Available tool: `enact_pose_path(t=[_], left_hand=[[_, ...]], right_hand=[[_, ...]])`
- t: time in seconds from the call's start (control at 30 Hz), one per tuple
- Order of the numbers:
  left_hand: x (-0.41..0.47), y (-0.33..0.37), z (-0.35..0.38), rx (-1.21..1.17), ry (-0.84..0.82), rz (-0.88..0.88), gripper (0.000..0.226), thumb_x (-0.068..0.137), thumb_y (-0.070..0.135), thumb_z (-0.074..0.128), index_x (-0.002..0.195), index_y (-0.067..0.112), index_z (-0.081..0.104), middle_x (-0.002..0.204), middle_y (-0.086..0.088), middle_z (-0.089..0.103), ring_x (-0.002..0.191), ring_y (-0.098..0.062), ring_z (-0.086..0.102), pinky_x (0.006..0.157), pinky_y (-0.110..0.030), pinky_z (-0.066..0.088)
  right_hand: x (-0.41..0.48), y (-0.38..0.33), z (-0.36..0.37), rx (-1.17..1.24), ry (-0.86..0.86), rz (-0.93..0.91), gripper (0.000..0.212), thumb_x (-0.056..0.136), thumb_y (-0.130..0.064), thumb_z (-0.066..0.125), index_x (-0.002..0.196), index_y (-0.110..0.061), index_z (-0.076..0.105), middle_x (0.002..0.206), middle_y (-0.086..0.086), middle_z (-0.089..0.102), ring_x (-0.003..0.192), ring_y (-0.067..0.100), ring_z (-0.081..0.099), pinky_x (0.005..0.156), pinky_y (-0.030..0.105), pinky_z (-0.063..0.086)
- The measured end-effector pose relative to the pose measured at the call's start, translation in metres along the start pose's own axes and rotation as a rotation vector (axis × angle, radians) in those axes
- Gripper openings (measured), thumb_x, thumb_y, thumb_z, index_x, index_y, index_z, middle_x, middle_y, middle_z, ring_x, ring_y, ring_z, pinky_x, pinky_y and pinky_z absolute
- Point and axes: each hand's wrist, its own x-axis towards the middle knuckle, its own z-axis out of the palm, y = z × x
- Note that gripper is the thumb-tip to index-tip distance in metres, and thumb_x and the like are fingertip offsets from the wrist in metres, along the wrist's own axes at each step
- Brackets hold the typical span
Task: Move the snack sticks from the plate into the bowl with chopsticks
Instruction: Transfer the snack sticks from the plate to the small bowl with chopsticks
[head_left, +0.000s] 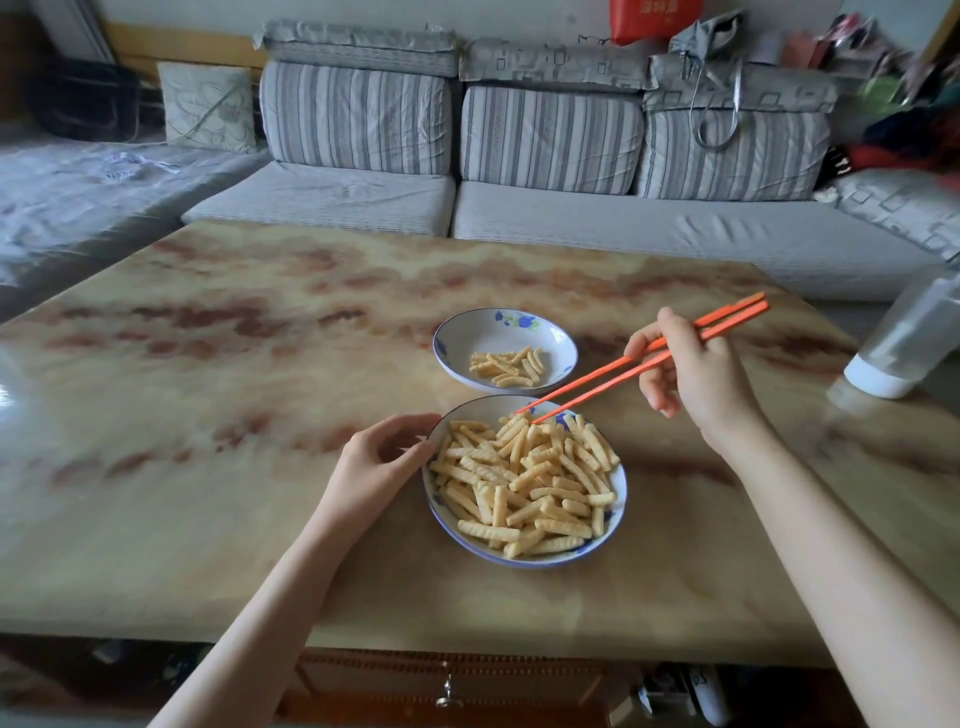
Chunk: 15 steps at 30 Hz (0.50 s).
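Head-camera view, looking down across a marbled tan table (208, 415): a person works a pair of orange chopsticks (613, 371) over a blue-rimmed plate (621, 499) heaped with crinkle-cut snack sticks (524, 483). The right hand (691, 374) grips the chopsticks well up their length, fingers curled around them and the thumb pressed across. The two tips stand slightly parted and touch the sticks at the plate's far edge. No stick is caught between the tips.

The left hand (376, 457) holds the plate's left rim, its thumb tip on the edge and its fingers curled in against the side. Both forearms are bare and reach in from the bottom of the frame.

Just beyond the plate, near it but not touching, sits a white bowl (457, 338) with a blue flower pattern. A small cluster (506, 366) of the same sticks lies in its bottom, far fewer than on the plate.

At the table's right edge lies a blurred translucent container (909, 338) with a white end. Behind the table runs a grey sofa (571, 218) with striped back cushions (356, 117), and a red bag (649, 18) sits on top of it. A metal drawer handle (449, 693) shows under the table's near edge.
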Motion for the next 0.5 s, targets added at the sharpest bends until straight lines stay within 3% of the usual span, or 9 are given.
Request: enact_pose_path(t=[0.1,0.27,0.5], left_hand=[[-0.0001,0.0,-0.0003,-0.005,0.0,-0.002,0.046,0.067,0.047,0.058,0.106,0.028,0.073,0.099,0.015,0.074,0.095,-0.008,0.069,0.091,-0.03,0.054],[-0.0004,0.0004,0.0009,-0.004,0.013,-0.001,0.032,0.076,0.03,0.061,0.105,0.026,0.073,0.098,0.014,0.074,0.095,-0.009,0.069,0.09,-0.029,0.054],[0.0008,-0.0028,0.0001,-0.022,-0.002,-0.003,0.041,0.069,0.042,0.059,0.106,0.028,0.073,0.1,0.012,0.074,0.097,-0.012,0.069,0.092,-0.033,0.054]], right_hand=[[-0.0012,0.0026,0.0051,0.001,-0.021,0.003,0.049,0.105,-0.023,0.029,0.069,-0.004,0.056,0.032,0.004,0.043,0.028,0.017,0.032,0.035,0.019,0.026],[-0.0019,0.0032,0.003,0.079,0.075,0.011,0.048,0.104,-0.023,0.029,0.066,-0.007,0.054,0.033,0.005,0.044,0.028,0.017,0.035,0.034,0.019,0.027],[0.0071,0.0039,-0.0007,0.199,0.29,0.038,0.044,0.1,-0.022,0.031,0.065,-0.008,0.053,0.034,0.004,0.046,0.028,0.017,0.036,0.035,0.016,0.025]])
